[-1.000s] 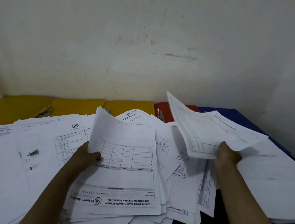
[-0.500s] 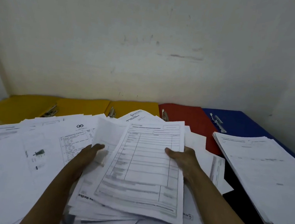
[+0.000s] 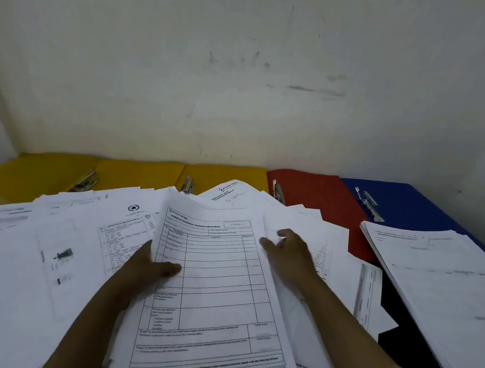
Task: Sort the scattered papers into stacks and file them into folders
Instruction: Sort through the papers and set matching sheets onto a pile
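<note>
A printed form with a ruled table (image 3: 217,290) tops a small bundle in front of me. My left hand (image 3: 147,266) grips the bundle's left edge, thumb on top of the form. My right hand (image 3: 288,252) lies just past the form's right edge on the loose sheets, fingers spread and blurred. Scattered papers (image 3: 31,250) cover the left and middle of the table. A squared stack of papers (image 3: 441,285) lies at the right, partly over the open blue folder (image 3: 408,202).
Open folders line the wall: yellow folders (image 3: 133,174), a red folder (image 3: 313,192), then the blue one, each with a metal clip. The dark table top (image 3: 390,361) shows between the piles at the right. A white wall (image 3: 247,78) closes the back and right.
My right hand laid its sheets on the right stack, came back to the middle bundle, then slid off the form's right edge. The left hand now has its thumb on the form.
</note>
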